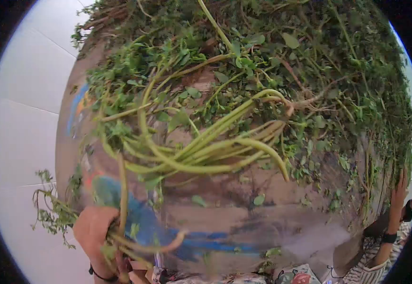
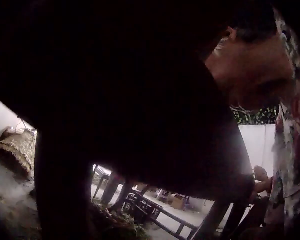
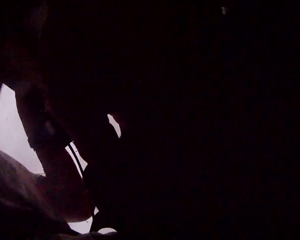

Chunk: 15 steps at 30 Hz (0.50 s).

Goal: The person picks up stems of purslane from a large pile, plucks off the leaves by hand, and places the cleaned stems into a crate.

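Leafy green stems (image 1: 201, 151) with pale roots lie loosely across a worn brown tabletop (image 1: 244, 194) in the head view. At the lower left, my left hand (image 1: 97, 229) grips a small bundle of stems (image 1: 123, 189), its fingers curled round them; leaves hang out to the left of the table edge. Some skin shows just below the bundle, but whether it is my right hand is unclear. Both wrist views are mostly dark: a banded forearm (image 3: 52, 135) shows in the right one, and neither shows what the fingers hold.
A thick heap of greenery (image 1: 319, 42) covers the table's far and right sides. Another person's hands (image 1: 398, 196) and striped sleeve are at the right edge. White floor tiles (image 1: 21, 142) lie to the left. Wooden furniture legs (image 2: 175, 225) stand below in the left wrist view.
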Available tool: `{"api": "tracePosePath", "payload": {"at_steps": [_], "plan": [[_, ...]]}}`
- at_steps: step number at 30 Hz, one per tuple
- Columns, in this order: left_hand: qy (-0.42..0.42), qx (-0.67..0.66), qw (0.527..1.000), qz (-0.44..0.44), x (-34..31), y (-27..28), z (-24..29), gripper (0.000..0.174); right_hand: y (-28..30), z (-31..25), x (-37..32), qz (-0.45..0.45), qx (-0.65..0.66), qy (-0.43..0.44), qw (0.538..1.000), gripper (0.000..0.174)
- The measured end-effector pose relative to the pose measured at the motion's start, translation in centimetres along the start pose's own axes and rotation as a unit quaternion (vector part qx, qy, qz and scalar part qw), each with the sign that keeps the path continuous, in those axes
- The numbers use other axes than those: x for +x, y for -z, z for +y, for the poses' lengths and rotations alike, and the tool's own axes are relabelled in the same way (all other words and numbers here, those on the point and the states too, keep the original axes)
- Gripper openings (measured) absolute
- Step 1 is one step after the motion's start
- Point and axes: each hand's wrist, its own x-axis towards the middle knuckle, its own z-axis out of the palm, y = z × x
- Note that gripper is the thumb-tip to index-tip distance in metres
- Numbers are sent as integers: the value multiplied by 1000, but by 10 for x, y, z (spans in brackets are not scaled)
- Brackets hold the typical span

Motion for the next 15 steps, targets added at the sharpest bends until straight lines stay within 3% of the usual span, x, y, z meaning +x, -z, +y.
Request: {"api": "tracePosePath", "payload": {"at_steps": [2,5,7,8,11,14,15], "plan": [[0,-37,999,23,-3,-4,-1,23,-31,-97,26,-130,192,86,969,39],[-33,-40,997,51,-3,-3,-3,24,-91,-250,33,-356,405,240,807,38],[-92,-16,993,65,-2,-1,-8,27,-109,-322,19,-430,443,310,723,37],[-77,-25,995,58,-4,-1,-11,27,-111,-345,12,-452,451,332,694,37],[-79,-51,993,75,-2,-2,-10,27,-65,-348,11,-482,437,353,672,34],[-99,-62,989,96,-10,-2,-12,27,-11,-330,-5,-356,493,372,701,32],[-106,-61,987,101,-11,-2,-13,27,7,-324,-8,-348,522,339,701,31]]}}
